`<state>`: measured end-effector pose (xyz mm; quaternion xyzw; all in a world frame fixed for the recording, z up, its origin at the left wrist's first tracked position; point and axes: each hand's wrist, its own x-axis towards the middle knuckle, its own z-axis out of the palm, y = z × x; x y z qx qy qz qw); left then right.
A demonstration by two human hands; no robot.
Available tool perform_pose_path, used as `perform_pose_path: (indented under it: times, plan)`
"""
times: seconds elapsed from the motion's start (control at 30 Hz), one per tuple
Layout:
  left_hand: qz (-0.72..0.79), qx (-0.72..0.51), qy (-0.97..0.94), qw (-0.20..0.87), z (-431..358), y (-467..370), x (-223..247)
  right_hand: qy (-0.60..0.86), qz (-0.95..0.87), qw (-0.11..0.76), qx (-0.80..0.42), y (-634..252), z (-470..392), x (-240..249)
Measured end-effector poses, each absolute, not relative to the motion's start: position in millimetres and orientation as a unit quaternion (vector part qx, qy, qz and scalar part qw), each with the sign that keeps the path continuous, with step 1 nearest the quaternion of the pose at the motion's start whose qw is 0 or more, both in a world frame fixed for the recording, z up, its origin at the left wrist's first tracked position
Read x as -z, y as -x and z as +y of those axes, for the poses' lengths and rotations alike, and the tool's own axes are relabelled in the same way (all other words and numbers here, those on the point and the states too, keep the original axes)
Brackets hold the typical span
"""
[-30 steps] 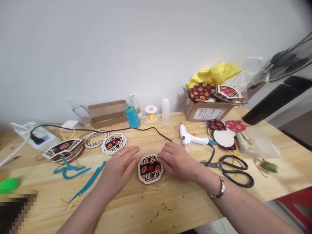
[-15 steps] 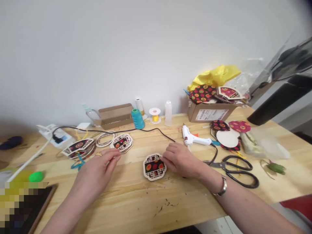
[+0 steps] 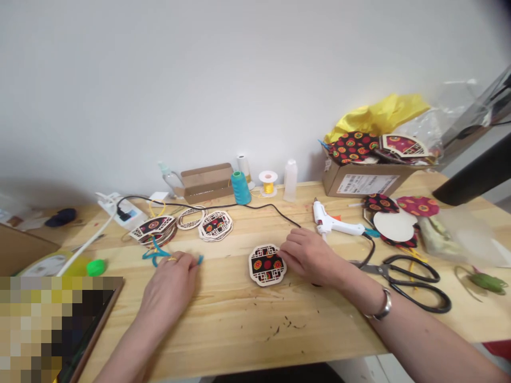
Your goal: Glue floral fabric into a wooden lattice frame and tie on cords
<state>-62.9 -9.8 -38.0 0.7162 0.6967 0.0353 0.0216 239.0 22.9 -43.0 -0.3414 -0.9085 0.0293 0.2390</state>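
A pale wooden desk stands against a plain grey-white wall, with a black post at the far right. Dark scraps lie scattered on the near side. One lattice panel lies flat mid-desk; the right hand has its fingers at the panel's right edge, but I cannot tell whether they pinch it. The left hand, well apart, rests with fingers bent down, the end of one blue strip showing just right of them; any hold is hidden. To the right are one glue gun and one pair of scissors. Along the far side: one blue cone, one yellow spool, one white roll, one spray bottle, one white bottle, one low box and one full carton. Far left lie one stack of fans and one of rounded panels, too tight to count.
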Motion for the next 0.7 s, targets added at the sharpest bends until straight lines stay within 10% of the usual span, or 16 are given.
perform_pose_path:
  times: [0.33, 0.7]
  plan:
    - [0.463, -0.467, -0.508, 0.557, 14, -34, -10, 0.334, -0.787, 0.395, -0.336, -241, 20, 41]
    - [0.243, -0.497, -0.386, 0.738, 15, -53, 17, 0.278, -0.653, 0.406, -0.576, -237, 23, 49]
